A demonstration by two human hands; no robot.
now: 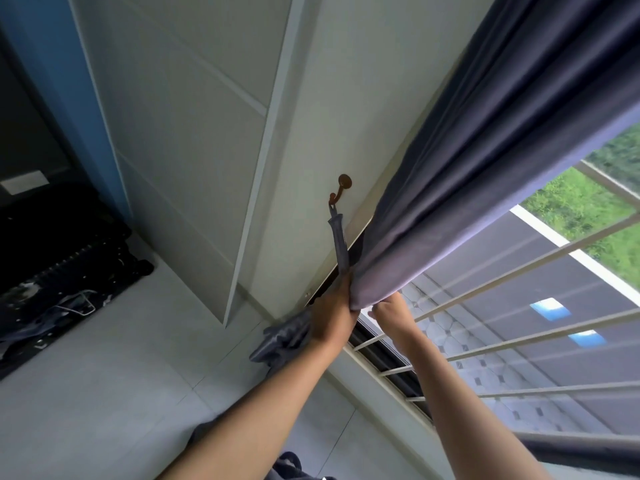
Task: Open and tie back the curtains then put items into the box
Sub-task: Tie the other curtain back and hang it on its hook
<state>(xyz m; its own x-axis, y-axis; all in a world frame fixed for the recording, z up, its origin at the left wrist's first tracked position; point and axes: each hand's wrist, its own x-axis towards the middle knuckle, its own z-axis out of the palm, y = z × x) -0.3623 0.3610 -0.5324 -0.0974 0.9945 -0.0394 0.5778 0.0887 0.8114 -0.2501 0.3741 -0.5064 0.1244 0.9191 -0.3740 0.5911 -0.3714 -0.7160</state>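
Observation:
A grey-purple curtain (467,174) hangs gathered in folds against the white wall beside the window. A matching fabric tieback (338,244) runs from a brown wall hook (341,188) down to my left hand (334,311), which grips the tieback and the bunched curtain from the left. My right hand (389,311) is at the curtain's right edge, its fingers curled under the fabric; what they hold is hidden. The curtain's lower end (280,341) spills out below my left wrist.
White window bars (519,296) cross the open window on the right. A white panelled wardrobe (194,133) stands left of the hook. A black suitcase (59,258) with clutter lies on the pale tiled floor at the far left.

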